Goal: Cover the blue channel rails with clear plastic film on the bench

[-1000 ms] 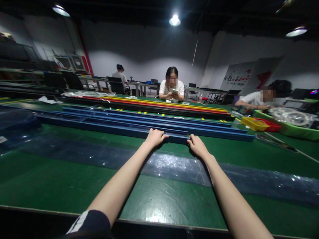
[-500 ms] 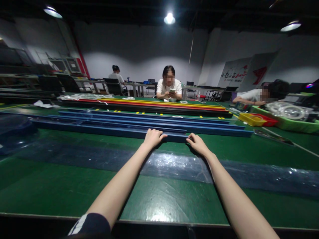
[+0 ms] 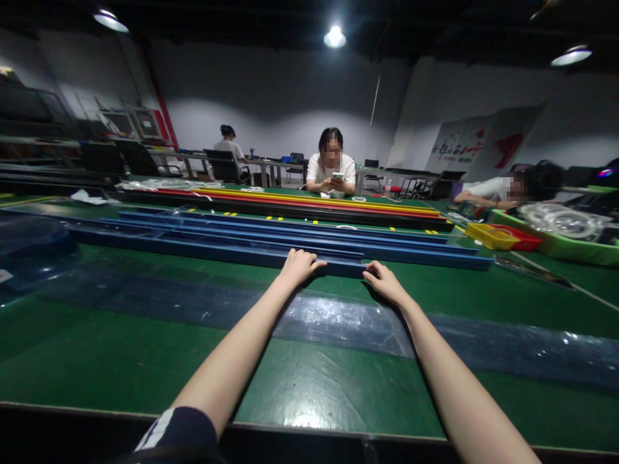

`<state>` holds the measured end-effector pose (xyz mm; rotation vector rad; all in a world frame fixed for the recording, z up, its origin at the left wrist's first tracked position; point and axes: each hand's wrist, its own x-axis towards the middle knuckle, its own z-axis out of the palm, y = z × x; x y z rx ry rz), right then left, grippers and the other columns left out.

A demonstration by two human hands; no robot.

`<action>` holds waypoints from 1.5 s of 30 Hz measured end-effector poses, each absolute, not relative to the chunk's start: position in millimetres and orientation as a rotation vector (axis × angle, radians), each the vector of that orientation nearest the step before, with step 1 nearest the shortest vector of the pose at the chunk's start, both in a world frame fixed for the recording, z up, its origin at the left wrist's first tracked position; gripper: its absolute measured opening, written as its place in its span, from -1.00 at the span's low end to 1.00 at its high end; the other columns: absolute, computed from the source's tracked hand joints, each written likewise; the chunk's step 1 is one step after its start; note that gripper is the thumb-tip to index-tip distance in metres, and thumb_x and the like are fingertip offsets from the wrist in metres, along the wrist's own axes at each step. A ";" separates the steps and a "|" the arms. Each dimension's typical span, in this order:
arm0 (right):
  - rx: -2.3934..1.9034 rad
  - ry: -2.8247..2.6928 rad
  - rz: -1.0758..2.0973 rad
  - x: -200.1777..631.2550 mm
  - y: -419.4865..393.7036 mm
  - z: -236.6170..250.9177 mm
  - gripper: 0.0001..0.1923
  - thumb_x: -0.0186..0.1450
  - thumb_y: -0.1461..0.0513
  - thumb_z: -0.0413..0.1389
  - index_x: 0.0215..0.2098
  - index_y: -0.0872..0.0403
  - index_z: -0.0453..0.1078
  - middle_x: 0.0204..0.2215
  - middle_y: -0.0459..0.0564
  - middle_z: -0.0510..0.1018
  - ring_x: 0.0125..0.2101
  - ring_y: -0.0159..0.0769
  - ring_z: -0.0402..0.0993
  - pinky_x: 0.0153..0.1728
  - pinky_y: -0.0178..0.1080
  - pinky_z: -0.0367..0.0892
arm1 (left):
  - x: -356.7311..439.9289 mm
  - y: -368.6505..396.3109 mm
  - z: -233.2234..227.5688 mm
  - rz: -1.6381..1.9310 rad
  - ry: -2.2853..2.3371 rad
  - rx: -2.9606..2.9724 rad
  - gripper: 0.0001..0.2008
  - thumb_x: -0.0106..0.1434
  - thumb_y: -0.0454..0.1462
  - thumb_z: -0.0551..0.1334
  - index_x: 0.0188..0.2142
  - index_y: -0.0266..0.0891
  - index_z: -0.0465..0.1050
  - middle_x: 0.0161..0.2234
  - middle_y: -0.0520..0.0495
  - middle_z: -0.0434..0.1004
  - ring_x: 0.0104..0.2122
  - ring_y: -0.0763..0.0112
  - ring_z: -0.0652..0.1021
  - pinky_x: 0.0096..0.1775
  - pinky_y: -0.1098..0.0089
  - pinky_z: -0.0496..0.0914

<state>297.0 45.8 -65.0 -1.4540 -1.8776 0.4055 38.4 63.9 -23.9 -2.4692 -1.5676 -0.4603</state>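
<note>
A long blue channel-shaped profile [image 3: 222, 251] lies across the green table in front of me. Near its right end my left hand [image 3: 298, 265] is closed around it, fingers over the top edge and thumb along the near side. At the end itself my right hand [image 3: 384, 281] has thumb and curled fingers pinched against the corner; the exact contact is partly hidden. Just behind lie more blue profiles [image 3: 416, 249], parallel to the first. A strip of clear plastic film [image 3: 338, 319] stretches under both forearms.
Yellow, red and black long bars [image 3: 309, 207] run along the table's far side. Beyond them a person [image 3: 331, 164] holds a phone. To the right are a yellow tray [image 3: 489, 237] and a green basket [image 3: 570, 248]; another person [image 3: 498, 190] leans there. Bundled clear plastic [image 3: 36, 251] lies left.
The view has shifted very slightly. Both hands keep the same hold on the blue profile, with no clear movement.
</note>
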 end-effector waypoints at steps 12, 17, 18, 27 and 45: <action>-1.437 -1.863 0.471 300.0 50.8 -71.5 -0.77 0.17 0.10 -0.01 -0.25 0.01 0.29 -0.27 -0.05 0.46 -0.24 -0.33 0.36 -0.17 -0.21 0.22 | 36.3 65.3 -25.9 -0.515 -1.606 -2.453 -0.48 0.23 0.09 -0.05 -0.45 -0.25 0.43 -0.36 -0.17 0.54 -0.25 0.19 0.48 -0.21 0.26 0.13; -1.490 -1.874 0.319 291.9 41.0 -58.4 -0.75 0.19 0.09 -0.02 -0.23 0.02 0.30 -0.26 -0.02 0.47 -0.22 -0.29 0.34 -0.20 -0.20 0.22 | 36.2 64.3 -30.6 -0.535 -1.566 -2.417 -0.51 0.24 0.08 -0.06 -0.43 -0.23 0.42 -0.31 -0.15 0.54 -0.24 0.21 0.45 -0.19 0.26 0.12; -1.502 -1.895 0.224 287.8 37.8 -53.6 -0.74 0.18 0.08 0.00 -0.22 0.02 0.30 -0.23 0.00 0.47 -0.18 -0.25 0.32 -0.17 -0.18 0.20 | 36.2 63.7 -32.0 -0.542 -1.551 -2.403 -0.52 0.25 0.07 -0.06 -0.42 -0.23 0.41 -0.30 -0.15 0.53 -0.23 0.21 0.44 -0.19 0.26 0.12; -1.339 -2.134 -0.064 231.2 30.6 -41.8 -0.64 0.22 0.21 -0.04 -0.02 0.08 0.22 -0.08 0.12 0.40 -0.06 -0.15 0.24 -0.06 -0.12 0.09 | 35.5 56.1 -42.6 -0.615 -1.498 -2.354 -0.61 0.29 -0.01 -0.07 -0.23 -0.21 0.37 -0.20 -0.16 0.45 -0.16 0.20 0.36 -0.15 0.24 0.10; -1.489 -1.993 0.105 214.2 30.1 -45.5 -0.77 0.26 0.09 -0.09 -0.34 0.04 0.29 -0.30 -0.03 0.45 -0.20 -0.22 0.26 -0.18 -0.15 0.01 | 32.1 45.0 -35.7 -0.539 -1.456 -2.391 -0.62 0.28 -0.01 -0.04 -0.34 -0.22 0.38 -0.29 -0.10 0.49 -0.24 0.27 0.42 -0.24 0.30 0.14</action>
